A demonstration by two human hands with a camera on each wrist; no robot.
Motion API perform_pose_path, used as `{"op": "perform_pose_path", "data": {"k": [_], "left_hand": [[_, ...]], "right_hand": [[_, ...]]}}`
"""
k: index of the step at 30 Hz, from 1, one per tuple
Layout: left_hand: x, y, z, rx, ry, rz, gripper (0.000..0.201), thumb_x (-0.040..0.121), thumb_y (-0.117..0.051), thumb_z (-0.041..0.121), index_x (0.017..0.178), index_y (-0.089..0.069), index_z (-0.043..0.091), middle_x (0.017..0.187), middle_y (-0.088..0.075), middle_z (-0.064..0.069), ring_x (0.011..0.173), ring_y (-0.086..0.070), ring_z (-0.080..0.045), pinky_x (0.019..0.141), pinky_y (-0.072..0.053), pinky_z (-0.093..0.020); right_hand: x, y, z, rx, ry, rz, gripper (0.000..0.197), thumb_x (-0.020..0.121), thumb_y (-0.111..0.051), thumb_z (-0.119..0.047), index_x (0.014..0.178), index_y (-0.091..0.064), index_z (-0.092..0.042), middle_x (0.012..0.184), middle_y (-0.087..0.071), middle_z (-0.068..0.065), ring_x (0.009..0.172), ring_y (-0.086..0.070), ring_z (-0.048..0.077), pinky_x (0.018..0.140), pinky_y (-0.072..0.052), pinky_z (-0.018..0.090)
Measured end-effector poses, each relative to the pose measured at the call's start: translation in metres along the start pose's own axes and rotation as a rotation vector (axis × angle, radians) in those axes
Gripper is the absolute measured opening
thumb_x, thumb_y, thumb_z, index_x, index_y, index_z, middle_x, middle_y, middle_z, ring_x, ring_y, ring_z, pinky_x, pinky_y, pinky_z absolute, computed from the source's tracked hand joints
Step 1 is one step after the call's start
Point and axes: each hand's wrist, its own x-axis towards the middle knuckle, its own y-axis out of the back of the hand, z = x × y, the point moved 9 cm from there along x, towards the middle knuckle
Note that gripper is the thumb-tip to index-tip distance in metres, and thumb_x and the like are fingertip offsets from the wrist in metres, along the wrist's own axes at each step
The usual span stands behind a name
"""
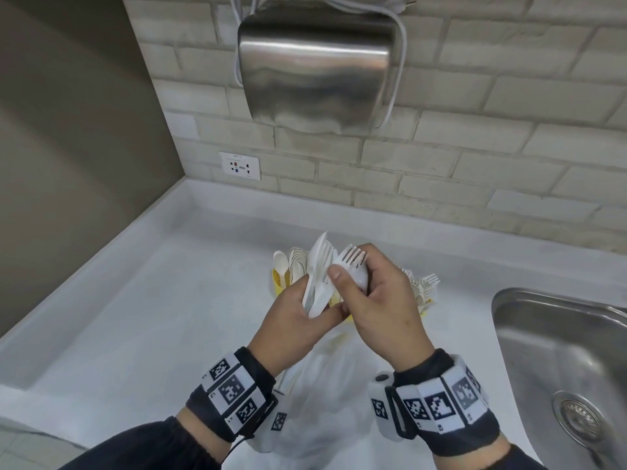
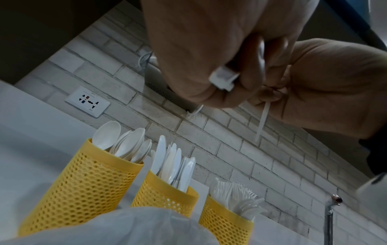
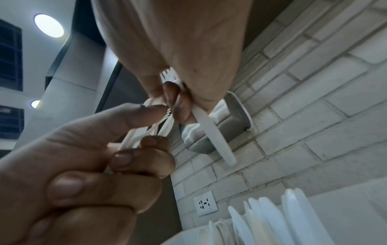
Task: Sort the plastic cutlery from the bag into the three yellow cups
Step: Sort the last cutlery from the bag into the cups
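Above the three yellow mesh cups (image 2: 83, 190), the left hand (image 1: 298, 320) grips a bundle of white cutlery (image 1: 317, 283); the right hand (image 1: 383, 307), touching it, pinches one white fork (image 1: 353, 257).

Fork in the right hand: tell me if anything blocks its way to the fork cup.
Nothing visible does. The right hand pinches the fork above the counter, and the fork cup stands open-topped at the right end of the row, though already crowded with forks.
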Motion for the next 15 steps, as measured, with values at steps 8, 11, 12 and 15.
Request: {"op": "perform_pose_path", "data": {"k": [8, 11, 12, 15], "left_hand": [[-0.001, 0.007, -0.009, -0.099, 0.106, 0.013, 0.038, 0.095, -0.072, 0.017, 0.069, -0.060, 0.042, 0.057, -0.042, 0.012, 0.039, -0.032, -0.007, 0.040, -0.029, -0.021], [0.001, 0.005, -0.012, -0.169, 0.134, -0.016, 0.036, 0.096, -0.070, 0.009, 0.070, -0.051, 0.025, 0.052, -0.039, 0.010, 0.037, -0.027, -0.010, 0.040, -0.024, -0.020], [0.002, 0.004, -0.012, -0.182, 0.136, -0.019, 0.037, 0.096, -0.069, 0.006, 0.070, -0.048, 0.021, 0.050, -0.038, 0.009, 0.036, -0.026, -0.011, 0.041, -0.022, -0.021], [0.003, -0.004, -0.003, -0.173, 0.107, -0.052, 0.017, 0.092, -0.068, 0.004, 0.083, -0.060, 0.015, 0.051, -0.040, 0.010, 0.035, -0.029, -0.009, 0.040, -0.024, -0.021]], "right_hand": [[0.010, 0.054, -0.003, 0.383, -0.003, 0.334, 0.010, 0.110, -0.039, -0.011, 0.103, -0.044, -0.016, 0.077, -0.068, 0.012, 0.071, -0.070, 0.034, 0.062, -0.052, 0.039], [0.009, 0.051, 0.000, 0.445, -0.018, 0.280, 0.015, 0.107, -0.047, -0.005, 0.102, -0.047, -0.019, 0.067, -0.052, 0.002, 0.053, -0.054, 0.027, 0.056, -0.047, 0.035], [0.008, 0.047, 0.001, 0.420, -0.038, 0.237, 0.010, 0.104, -0.053, -0.006, 0.102, -0.050, -0.016, 0.065, -0.049, -0.003, 0.048, -0.044, 0.020, 0.052, -0.041, 0.032], [0.006, 0.020, 0.003, 0.203, -0.126, 0.002, 0.011, 0.094, -0.073, -0.013, 0.098, -0.064, -0.007, 0.057, -0.054, -0.015, 0.044, -0.043, 0.008, 0.047, -0.039, 0.023]]}}
